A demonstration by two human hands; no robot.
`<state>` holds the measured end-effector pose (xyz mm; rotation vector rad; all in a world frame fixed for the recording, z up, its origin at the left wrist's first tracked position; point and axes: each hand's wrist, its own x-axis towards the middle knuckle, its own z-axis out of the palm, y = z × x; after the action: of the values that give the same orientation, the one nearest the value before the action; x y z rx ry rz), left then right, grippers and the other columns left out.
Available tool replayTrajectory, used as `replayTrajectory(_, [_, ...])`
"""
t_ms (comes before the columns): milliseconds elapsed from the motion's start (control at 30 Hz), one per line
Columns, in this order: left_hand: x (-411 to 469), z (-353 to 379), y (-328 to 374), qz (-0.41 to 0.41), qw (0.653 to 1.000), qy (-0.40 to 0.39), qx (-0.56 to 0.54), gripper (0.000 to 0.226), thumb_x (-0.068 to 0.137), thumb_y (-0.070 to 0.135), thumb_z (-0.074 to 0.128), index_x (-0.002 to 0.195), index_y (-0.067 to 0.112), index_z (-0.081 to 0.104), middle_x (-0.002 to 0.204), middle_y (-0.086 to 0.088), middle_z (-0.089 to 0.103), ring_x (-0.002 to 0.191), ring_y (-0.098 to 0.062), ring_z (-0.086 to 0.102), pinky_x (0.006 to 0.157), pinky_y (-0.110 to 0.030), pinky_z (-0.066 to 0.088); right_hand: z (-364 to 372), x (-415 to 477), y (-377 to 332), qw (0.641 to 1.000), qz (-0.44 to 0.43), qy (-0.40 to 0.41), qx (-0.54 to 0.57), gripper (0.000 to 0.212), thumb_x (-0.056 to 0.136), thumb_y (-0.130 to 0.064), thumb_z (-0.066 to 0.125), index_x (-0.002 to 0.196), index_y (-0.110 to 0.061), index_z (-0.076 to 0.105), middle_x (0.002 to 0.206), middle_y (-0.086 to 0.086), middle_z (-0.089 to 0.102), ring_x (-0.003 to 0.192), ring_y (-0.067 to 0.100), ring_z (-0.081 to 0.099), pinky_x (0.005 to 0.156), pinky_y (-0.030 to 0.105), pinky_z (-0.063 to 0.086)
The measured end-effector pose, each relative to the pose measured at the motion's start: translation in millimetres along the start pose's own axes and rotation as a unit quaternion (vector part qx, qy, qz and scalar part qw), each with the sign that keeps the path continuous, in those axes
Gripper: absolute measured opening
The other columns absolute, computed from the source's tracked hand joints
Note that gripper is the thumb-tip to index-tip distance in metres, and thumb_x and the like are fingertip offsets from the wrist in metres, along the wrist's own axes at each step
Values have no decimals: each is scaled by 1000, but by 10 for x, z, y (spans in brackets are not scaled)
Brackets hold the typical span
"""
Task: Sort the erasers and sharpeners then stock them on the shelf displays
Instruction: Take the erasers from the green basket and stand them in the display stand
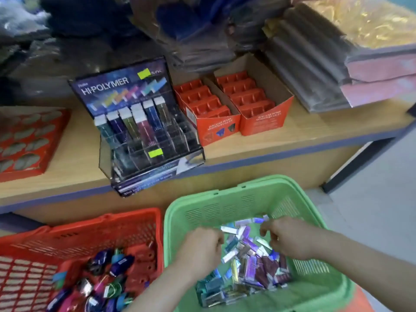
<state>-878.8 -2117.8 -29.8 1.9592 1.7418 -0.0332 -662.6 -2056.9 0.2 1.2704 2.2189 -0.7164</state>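
Note:
A green basket (pixel 225 199) holds a heap of shiny wrapped erasers (pixel 249 262). Both my hands are down inside it over the heap. My left hand (pixel 200 246) is curled, fingers closed at the pile's left side; whether it holds an eraser is hidden. My right hand (pixel 290 239) reaches in from the right with fingers bent over the erasers. A red basket (pixel 74 230) to the left holds mixed sharpeners (pixel 103 280). On the shelf stands a HI-POLYMER eraser display (pixel 139 122) with several erasers upright in its back row.
Two orange sharpener display boxes (pixel 234 102) with empty slots sit right of the eraser display. A red tray with oval holes (pixel 29 140) lies at the shelf's left. Stacks of wrapped goods (pixel 315 70) fill the back. The shelf edge (pixel 225 165) runs above the baskets.

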Motion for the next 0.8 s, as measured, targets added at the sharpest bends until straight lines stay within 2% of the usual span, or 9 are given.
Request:
replayTrajectory(100, [191,662,-138,-57,992,-111,34,33,83,6,51,109,19,65,112,-4,67,103,-25,63,86,-32,52,503,199,205,998,34,-60,5,40,93,-19,52,133,-16,52,132,13,59,121,26,55,89,27,42])
replayTrajectory(300, [473,1428,-227,-63,973,-213,67,28,87,9,53,114,15,62,115,-9,62,109,-28,58,90,-38,51,1368,770,412,992,86,-61,63,42,93,-26,51,132,-9,47,126,22,57,118,32,56,93,33,45])
replayTrajectory(400, [528,1719,-242,-44,964,-258,44,35,84,15,60,118,21,57,116,-7,62,109,-29,60,89,-42,52,1741,971,501,994,77,-58,60,70,80,-34,66,139,-13,34,132,17,46,122,35,51,101,40,44])
replayTrajectory(467, [541,1837,-260,-49,959,-279,24,40,83,12,61,121,19,50,115,-8,62,104,-29,62,86,-41,52,1824,1065,519,995,83,-45,37,79,78,-40,68,141,-12,28,136,17,42,126,36,44,106,45,39])
replayTrajectory(533, [551,1865,-272,-57,955,-291,-2,39,82,12,64,117,16,48,113,-8,63,102,-27,61,84,-38,51,1833,1141,507,994,93,-49,19,75,81,-39,68,138,-7,30,135,19,43,125,36,44,106,45,38])
replayTrajectory(600, [571,1881,-293,-70,949,-308,-22,36,82,15,67,115,11,55,114,-8,63,103,-27,61,86,-34,50,1858,1194,455,992,110,-61,33,76,79,-42,72,135,-6,34,132,16,47,124,35,48,106,47,38])
replayTrajectory(667, [583,1870,-316,-86,935,-340,-42,31,82,18,70,111,8,63,112,-10,66,101,-26,63,88,-33,52,1873,1225,383,991,103,-79,43,73,73,-47,76,127,-9,45,126,11,55,121,32,52,105,50,39])
replayTrajectory(733, [582,1866,-337,-85,924,-372,-34,31,81,20,72,109,7,67,108,-10,68,97,-25,65,85,-29,51,1945,1263,306,993,75,-91,27,58,73,-44,77,116,-11,55,115,10,63,113,31,58,94,44,46])
replayTrajectory(800, [561,1859,-358,-82,923,-375,-6,26,81,17,72,103,3,67,105,-12,68,96,-26,66,77,-27,48,1981,1284,203,996,42,-84,10,40,77,-36,72,106,-10,61,102,11,62,106,29,59,88,40,51])
